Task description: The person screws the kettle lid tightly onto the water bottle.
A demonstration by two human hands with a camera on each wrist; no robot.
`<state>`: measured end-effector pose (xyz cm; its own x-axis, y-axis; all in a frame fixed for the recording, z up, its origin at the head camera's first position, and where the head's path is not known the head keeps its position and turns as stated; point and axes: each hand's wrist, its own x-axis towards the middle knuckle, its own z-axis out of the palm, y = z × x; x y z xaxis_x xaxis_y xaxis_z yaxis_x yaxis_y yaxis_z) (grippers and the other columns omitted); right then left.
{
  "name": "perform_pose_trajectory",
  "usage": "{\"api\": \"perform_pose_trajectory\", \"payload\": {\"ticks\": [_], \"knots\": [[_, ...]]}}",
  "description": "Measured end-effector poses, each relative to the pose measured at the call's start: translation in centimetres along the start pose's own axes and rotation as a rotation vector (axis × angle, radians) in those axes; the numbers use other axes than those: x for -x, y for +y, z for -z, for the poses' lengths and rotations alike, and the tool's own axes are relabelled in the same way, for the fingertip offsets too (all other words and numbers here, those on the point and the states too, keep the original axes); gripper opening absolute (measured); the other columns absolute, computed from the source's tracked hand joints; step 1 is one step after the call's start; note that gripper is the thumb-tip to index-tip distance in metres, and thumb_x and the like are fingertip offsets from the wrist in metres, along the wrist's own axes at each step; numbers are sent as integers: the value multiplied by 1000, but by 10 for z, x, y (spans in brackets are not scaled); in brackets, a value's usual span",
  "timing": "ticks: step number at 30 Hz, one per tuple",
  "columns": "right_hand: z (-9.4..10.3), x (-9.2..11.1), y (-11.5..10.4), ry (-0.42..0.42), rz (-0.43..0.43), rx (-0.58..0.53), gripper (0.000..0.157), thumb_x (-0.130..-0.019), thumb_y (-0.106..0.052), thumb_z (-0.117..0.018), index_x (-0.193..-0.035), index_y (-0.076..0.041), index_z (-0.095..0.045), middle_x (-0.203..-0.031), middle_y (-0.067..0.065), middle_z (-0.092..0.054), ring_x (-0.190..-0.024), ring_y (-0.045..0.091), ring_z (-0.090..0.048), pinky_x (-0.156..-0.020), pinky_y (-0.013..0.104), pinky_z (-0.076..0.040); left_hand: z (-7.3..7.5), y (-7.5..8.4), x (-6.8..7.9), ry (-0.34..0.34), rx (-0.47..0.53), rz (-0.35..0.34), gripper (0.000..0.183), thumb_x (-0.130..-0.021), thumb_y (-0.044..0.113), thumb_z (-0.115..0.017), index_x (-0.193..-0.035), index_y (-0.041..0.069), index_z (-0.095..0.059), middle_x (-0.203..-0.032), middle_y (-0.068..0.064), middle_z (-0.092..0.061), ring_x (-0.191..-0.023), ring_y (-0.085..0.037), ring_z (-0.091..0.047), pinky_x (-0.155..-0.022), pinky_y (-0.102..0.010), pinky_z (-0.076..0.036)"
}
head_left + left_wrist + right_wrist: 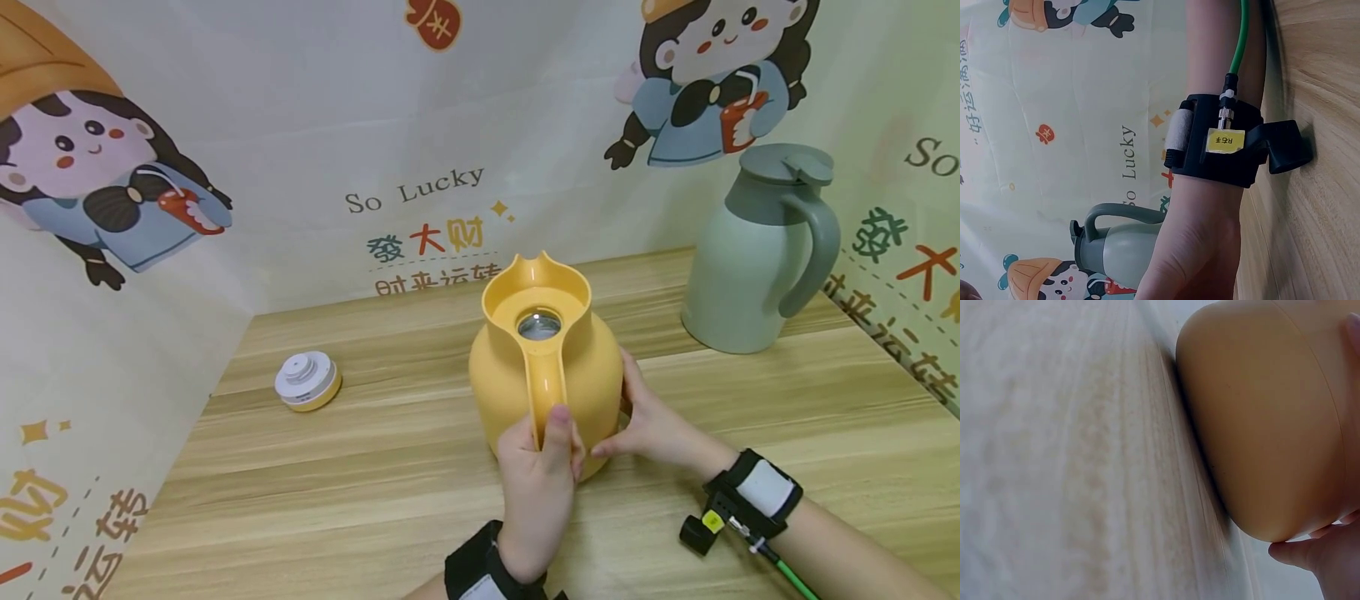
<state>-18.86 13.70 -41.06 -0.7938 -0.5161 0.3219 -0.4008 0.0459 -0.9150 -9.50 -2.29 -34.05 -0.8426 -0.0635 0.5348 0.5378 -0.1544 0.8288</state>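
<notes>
Hands (536, 479) (652, 421) on jug (546, 371) (mouth (538, 323): headcam only)

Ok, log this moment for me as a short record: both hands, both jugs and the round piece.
left hand: grips the handle of the yellow jug
right hand: touches the yellow jug's right side
yellow jug: mouth uncovered
round white-and-yellow piece: on the table, left of the yellow jug
green jug: upright on the table, behind and right of the yellow jug; lid on; touched by neither hand
</notes>
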Motion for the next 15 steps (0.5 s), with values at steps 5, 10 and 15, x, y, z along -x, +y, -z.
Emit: {"api": "perform_pose_trajectory", "payload": {"ticks": [5, 10, 15], "knots": [[0, 0, 0, 2, 1, 0, 125, -59, -3, -84, -144, -28, 3, -149, 5, -4, -132, 25, -15, -103, 51, -16, 0, 1, 0, 1, 2, 0, 49, -98, 28, -46, -56, 3, -44, -45, -11, -38, -41, -12, -37, -39, -23, -32], [0, 1, 0, 1, -8, 5, 125, -59, -4, -84, -144, -29, 3, -149, 5, -4, -132, 26, -15, -103, 52, -16, 2, 3, 2, -14, -29, 11, 45, -98, 26, -45, -60, 2, -47, -46, -11, -41, -41, -13, -38, -39, -24, -33], [-1, 2, -1, -3, -15, 24, 123, -61, -5, -84, -144, -31, 3, -150, 2, -2, -133, 25, -12, -103, 53, -14, 8, 2, 5, -79, -59, 13, 28, -98, 10, -45, -72, 1, -52, -52, -12, -48, -46, -14, -45, -44, -25, -39]]}}
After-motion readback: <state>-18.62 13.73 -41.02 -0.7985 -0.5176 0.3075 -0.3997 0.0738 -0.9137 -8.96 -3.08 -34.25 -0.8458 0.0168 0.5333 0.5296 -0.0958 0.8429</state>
